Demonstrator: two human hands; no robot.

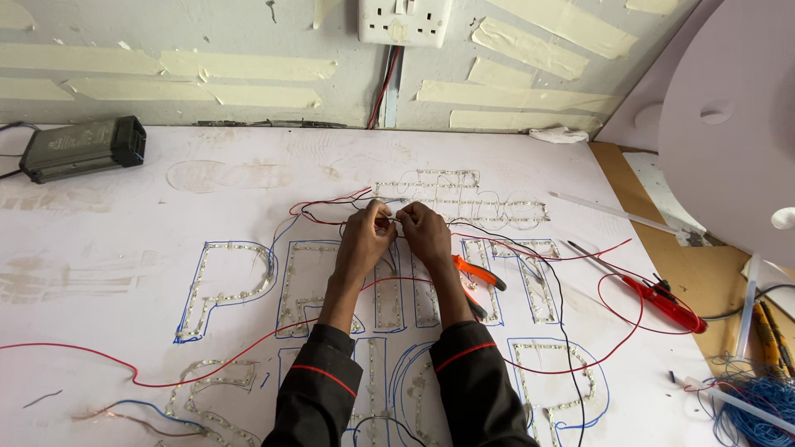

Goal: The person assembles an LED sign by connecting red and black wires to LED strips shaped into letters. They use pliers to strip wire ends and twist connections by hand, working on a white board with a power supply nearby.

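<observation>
Black sleeves (pixel 397 389) with thin red stripes fill the bottom edge, and both forearms reach forward over the white tabletop (pixel 124 273). At the middle of the board the left hand (pixel 365 234) and the right hand (pixel 425 232) meet, fingertips pinched together on thin wire ends (pixel 394 218) held just above the surface. Each hand is closed around those wires; whether the ends are bare or joined is too small to tell.

Beneath the hands lie letter outlines (pixel 224 285) drawn in blue, filled with rows of small light strips (pixel 464 199). Red and black leads loop away from the pinched spot. A long red wire (pixel 166 377) runs off to the left edge, and a black wire (pixel 567 331) trails down toward the right.

Just right of the right wrist rest orange-handled pliers (pixel 479 275). Farther right lies a red-handled tool (pixel 667 302) with a red lead circling near it. A white tube (pixel 617 213) lies at an angle beyond that. Blue wire bundles (pixel 758 406) sit at the lower right corner, and a large white round panel (pixel 729 124) leans at the right.

Well apart, at the far left, a black power supply box (pixel 83 147) sits against the wall. A white double socket (pixel 404 21) hangs on the taped wall (pixel 248 74) above, cables dropping from it.
</observation>
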